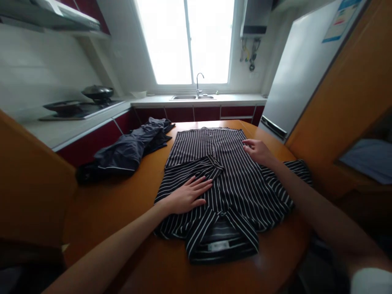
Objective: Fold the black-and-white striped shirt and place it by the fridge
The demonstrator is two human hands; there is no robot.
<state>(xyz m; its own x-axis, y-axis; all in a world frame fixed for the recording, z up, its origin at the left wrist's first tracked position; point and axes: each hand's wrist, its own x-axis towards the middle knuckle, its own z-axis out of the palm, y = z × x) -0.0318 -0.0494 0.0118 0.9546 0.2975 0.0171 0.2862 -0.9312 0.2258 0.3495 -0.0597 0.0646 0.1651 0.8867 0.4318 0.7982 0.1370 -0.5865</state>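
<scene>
A black-and-white striped shirt [199, 145] lies front up on the table, its collar towards me and its hem at the far side. The left-side sleeve [186, 169] is folded across the front, its cuff near the middle. My left hand [188, 196] rests flat on that sleeve, fingers spread. My right hand [259, 152] is at the shirt's far right edge, fingers loosely bent and slightly apart, with no cloth visibly gripped. Under my right forearm, the other sleeve [298, 169] sticks out to the right.
A dark pile of clothes [122, 149] lies on the left of the wooden table [134, 212]. Beyond are a counter with a sink [183, 97] and a stove with a wok [97, 92]. A fridge [294, 69] stands to the right, beside an orange wooden panel [339, 106].
</scene>
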